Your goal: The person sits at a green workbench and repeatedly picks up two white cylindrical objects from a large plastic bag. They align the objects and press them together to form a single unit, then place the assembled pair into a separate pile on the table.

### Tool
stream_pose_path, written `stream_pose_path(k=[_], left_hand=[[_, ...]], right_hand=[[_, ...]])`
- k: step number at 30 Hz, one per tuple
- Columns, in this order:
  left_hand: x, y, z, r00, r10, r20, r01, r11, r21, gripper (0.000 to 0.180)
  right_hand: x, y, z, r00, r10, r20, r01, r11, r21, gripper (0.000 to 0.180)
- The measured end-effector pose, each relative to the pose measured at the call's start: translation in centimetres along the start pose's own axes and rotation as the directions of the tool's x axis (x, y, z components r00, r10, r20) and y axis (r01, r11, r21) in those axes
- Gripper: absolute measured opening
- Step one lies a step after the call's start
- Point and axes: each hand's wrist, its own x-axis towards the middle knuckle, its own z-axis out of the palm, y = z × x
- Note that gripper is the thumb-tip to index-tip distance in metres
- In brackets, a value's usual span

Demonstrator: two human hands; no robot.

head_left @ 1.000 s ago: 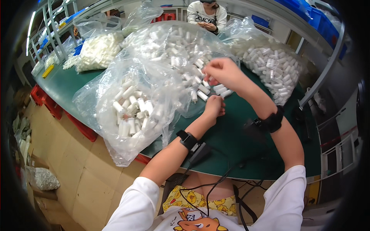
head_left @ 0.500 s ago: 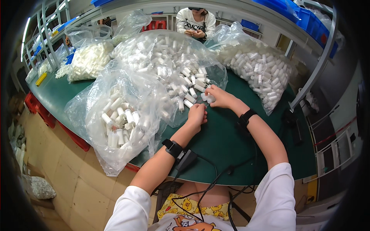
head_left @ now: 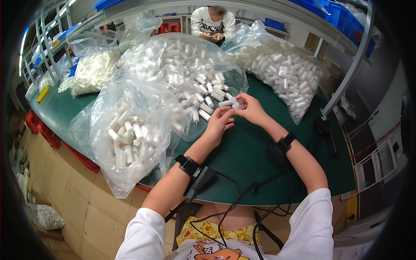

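My right hand [head_left: 253, 112] is curled at the near edge of the loose pile, its thumb and fingers closed around small translucent plastic pieces [head_left: 236, 105]. Close beside it on the left, my left hand [head_left: 218, 125] has its fingers bent, their tips meeting my right thumb. Whatever the left fingertips pinch is too small or hidden to make out. Just beyond both hands lie loose white plastic cylinders [head_left: 204, 115], some with a thin pin at one end. They spill from the mouth of a large clear bag [head_left: 173, 56] packed with similar ones.
A clear bag of white cylinders [head_left: 125, 143] stands at the left front edge of the green table [head_left: 208, 173]. More filled bags are at the right [head_left: 290, 82] and far left [head_left: 94, 71]. Black cables [head_left: 237, 195] trail near my lap. Across the table sits another person [head_left: 212, 24].
My left hand has come up and its fingertips now meet my right thumb. My right hand keeps the translucent pieces, shifted slightly right. The view has tilted a little.
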Motion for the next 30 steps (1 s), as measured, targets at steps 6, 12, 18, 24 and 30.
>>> stream_pose_path(k=[6,12,18,24,30], left_hand=[[-0.8,0.4,0.7,0.973,0.016,0.232,-0.034,0.997,0.072,0.03],[-0.6,-0.3,1.0,0.952,0.032,0.304,-0.059,0.995,0.081,0.026],[-0.6,0.3,1.3,0.979,-0.008,0.205,0.041,0.987,-0.157,0.019],[-1.5,1.0,1.5,0.934,-0.147,0.326,0.229,0.946,-0.231,0.027],[-2.3,2.0,2.3,0.896,-0.269,0.354,0.265,0.962,0.062,0.024]], right_hand=[[-2.9,-2.2,1.1,0.996,0.014,-0.083,-0.025,0.991,-0.13,0.03],[-4.5,-2.0,0.5,0.996,-0.01,-0.089,0.0,0.994,-0.11,0.043],[-6.4,-2.1,-1.2,0.972,0.223,-0.067,-0.209,0.962,0.179,0.051],[-8.3,-1.6,-3.0,0.86,0.209,0.466,-0.511,0.342,0.788,0.049],[-8.8,-0.8,-1.7,0.813,0.124,0.569,-0.581,0.126,0.804,0.039]])
